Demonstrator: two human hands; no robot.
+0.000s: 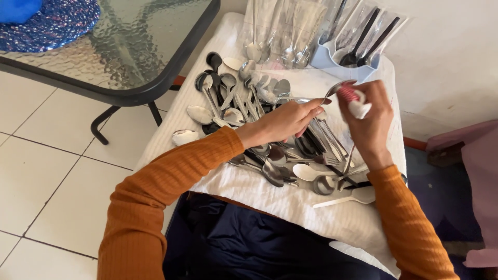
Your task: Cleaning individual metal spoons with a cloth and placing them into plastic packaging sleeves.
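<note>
orange ribbed sleeves (155, 192), white towel (290, 202), silver cutlery (244, 98), perhaps red-and-white striped handle (353, 98)

Glass table (140, 52) top left w/ blue mat (57, 26); tiled floor (46, 171); pink cloth (482, 176) far right.

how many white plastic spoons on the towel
2: one spoon lies in the pile below the right hand, another at the towel's near edge. More may be hidden.

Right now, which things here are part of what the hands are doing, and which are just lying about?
In use:
left hand
right hand
spoon with red-and-white handle
pile of cutlery
white towel
blue cutlery holder

Lying about:
glass-topped table
blue patterned mat
</note>
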